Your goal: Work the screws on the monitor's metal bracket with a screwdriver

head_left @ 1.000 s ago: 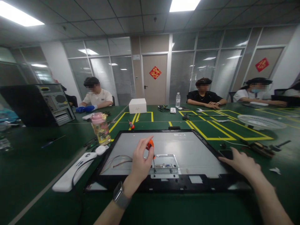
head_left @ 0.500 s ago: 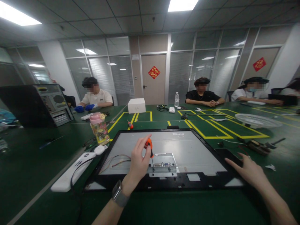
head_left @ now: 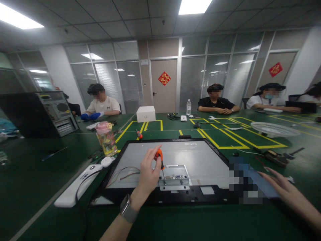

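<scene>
My left hand, with a watch on its wrist, pinches the orange and black handle of a screwdriver. The screwdriver stands nearly upright, its shaft going down to a metal bracket with ports. That bracket sits at the lower middle of a flat display panel with a black frame, lying on the table. To the right, my right hand is open, fingers stretched, at the right edge of a phone. The phone's screen is lit and partly pixelated.
Left of the panel are a white power strip with a black cable, a pink-lidded bottle and an open computer case. A white box stands behind. Tools lie at the right. Several people sit across the green table.
My right hand has moved right, off the middle of the phone, and the dark screen is now lit. My left hand and the screwdriver look almost still.
</scene>
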The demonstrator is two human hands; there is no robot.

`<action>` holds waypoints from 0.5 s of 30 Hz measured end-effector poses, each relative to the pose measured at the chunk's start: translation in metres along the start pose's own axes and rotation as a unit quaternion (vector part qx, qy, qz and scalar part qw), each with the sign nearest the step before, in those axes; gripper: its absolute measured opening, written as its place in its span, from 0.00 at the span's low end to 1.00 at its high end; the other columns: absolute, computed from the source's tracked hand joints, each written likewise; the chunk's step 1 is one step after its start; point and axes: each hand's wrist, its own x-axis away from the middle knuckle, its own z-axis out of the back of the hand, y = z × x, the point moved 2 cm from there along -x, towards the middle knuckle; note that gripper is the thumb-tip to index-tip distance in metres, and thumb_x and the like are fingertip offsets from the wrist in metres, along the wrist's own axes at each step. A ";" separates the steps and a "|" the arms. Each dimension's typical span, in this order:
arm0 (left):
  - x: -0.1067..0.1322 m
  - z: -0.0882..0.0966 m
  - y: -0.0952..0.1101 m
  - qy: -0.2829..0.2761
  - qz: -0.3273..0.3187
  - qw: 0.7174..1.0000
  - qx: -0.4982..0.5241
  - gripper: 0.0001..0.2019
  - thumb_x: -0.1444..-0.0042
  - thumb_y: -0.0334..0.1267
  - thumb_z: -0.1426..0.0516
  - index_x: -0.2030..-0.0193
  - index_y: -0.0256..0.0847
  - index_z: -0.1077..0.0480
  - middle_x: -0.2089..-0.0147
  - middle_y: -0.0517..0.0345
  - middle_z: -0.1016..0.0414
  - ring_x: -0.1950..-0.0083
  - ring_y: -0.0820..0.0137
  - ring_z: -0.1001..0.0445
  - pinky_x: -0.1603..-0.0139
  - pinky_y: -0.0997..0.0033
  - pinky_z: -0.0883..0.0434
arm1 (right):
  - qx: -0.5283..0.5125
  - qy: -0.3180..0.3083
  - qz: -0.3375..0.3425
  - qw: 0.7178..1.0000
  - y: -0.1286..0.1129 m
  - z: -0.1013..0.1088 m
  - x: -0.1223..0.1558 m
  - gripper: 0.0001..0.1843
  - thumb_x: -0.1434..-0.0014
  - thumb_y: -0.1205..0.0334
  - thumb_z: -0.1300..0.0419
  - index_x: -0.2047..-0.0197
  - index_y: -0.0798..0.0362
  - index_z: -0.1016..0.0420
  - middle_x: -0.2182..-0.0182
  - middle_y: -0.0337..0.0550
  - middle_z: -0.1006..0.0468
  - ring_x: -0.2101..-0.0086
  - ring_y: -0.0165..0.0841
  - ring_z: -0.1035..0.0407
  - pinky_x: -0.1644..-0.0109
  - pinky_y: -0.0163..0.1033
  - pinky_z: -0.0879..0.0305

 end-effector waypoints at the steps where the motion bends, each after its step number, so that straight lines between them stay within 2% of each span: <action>1: 0.000 0.000 -0.001 0.000 0.000 1.000 -0.001 0.18 0.38 0.32 0.52 0.42 0.41 0.34 0.60 0.56 0.30 0.61 0.69 0.30 0.58 0.70 0.32 | -0.018 -0.035 -0.001 0.999 0.009 0.003 0.004 0.37 0.47 0.39 0.57 0.44 0.54 0.31 0.49 0.58 0.23 0.48 0.51 0.29 0.48 0.48 0.30; 2: 0.000 0.000 -0.001 0.000 0.001 1.000 -0.001 0.18 0.38 0.32 0.52 0.42 0.41 0.34 0.60 0.56 0.30 0.61 0.69 0.30 0.58 0.70 0.32 | -0.024 -0.054 0.001 0.998 0.017 0.007 0.009 0.36 0.48 0.39 0.55 0.47 0.53 0.28 0.46 0.56 0.25 0.45 0.52 0.32 0.43 0.48 0.34; 4: 0.000 0.000 -0.002 -0.001 0.007 1.000 -0.001 0.18 0.37 0.33 0.52 0.42 0.41 0.35 0.60 0.56 0.30 0.60 0.69 0.30 0.58 0.70 0.32 | -0.033 -0.073 0.018 0.997 0.024 0.016 0.022 0.34 0.47 0.40 0.55 0.47 0.51 0.28 0.44 0.52 0.27 0.43 0.50 0.35 0.39 0.48 0.38; 6: -0.001 0.000 -0.004 -0.004 0.011 1.000 -0.011 0.18 0.37 0.34 0.51 0.42 0.42 0.35 0.61 0.57 0.30 0.61 0.69 0.30 0.57 0.69 0.32 | -0.035 -0.093 0.044 0.994 0.025 0.022 0.035 0.31 0.45 0.43 0.54 0.45 0.49 0.29 0.43 0.49 0.27 0.43 0.48 0.34 0.39 0.48 0.39; 8: -0.002 0.000 -0.006 -0.001 0.014 1.000 -0.022 0.18 0.37 0.35 0.51 0.42 0.42 0.35 0.60 0.57 0.29 0.61 0.68 0.30 0.56 0.68 0.33 | -0.019 -0.106 0.068 0.992 0.022 0.024 0.044 0.30 0.44 0.45 0.53 0.43 0.48 0.31 0.43 0.47 0.28 0.42 0.48 0.36 0.36 0.52 0.43; 10: -0.004 0.000 -0.008 0.000 0.009 1.000 -0.020 0.18 0.37 0.36 0.51 0.42 0.42 0.35 0.58 0.56 0.29 0.59 0.68 0.30 0.56 0.67 0.32 | -0.005 -0.103 0.078 0.992 0.021 0.024 0.049 0.29 0.43 0.47 0.53 0.42 0.48 0.32 0.41 0.46 0.29 0.41 0.48 0.38 0.36 0.55 0.46; 15: -0.005 0.001 -0.009 0.003 -0.003 1.000 -0.022 0.17 0.37 0.38 0.51 0.43 0.42 0.34 0.60 0.56 0.29 0.61 0.68 0.29 0.58 0.68 0.30 | -0.014 -0.086 0.073 0.993 0.021 0.022 0.050 0.26 0.44 0.51 0.52 0.46 0.48 0.28 0.43 0.44 0.27 0.42 0.46 0.37 0.36 0.53 0.45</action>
